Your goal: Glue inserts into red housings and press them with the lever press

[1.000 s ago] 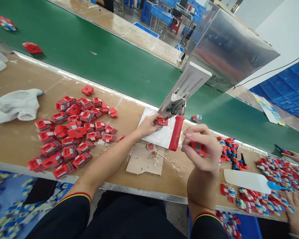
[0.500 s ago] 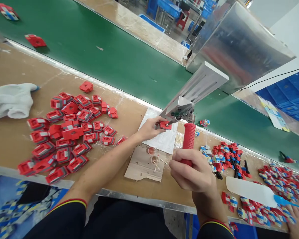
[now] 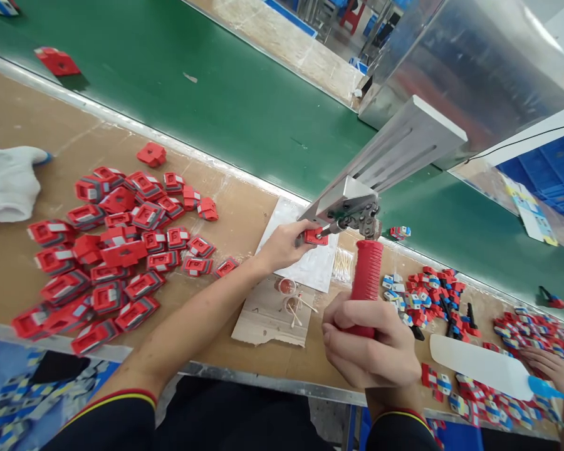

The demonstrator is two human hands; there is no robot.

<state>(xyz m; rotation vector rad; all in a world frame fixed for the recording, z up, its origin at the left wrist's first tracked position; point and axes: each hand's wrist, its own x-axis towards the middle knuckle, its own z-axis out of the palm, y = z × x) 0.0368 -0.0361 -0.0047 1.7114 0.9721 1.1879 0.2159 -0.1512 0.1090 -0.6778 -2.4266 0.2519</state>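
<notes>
Here the right hand (image 3: 375, 341) encircles the red handle (image 3: 367, 272).

On the bench (image 3: 242, 216) — one parts heap (image 3: 125, 254) left of the clamp (image 3: 350, 203), another heap (image 3: 430, 283) right — conveyor belt (image 3: 192, 119) behind.

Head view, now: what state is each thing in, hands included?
Left hand: closed on the red part
Right hand: closed around the red handle
Red part: held at the metal clamp's tip
Red handle: gripped
Small cups: open, reddish inside
Cardboard: torn along its near edge
White bottle: lying on its side
White cloth: lying crumpled
</notes>
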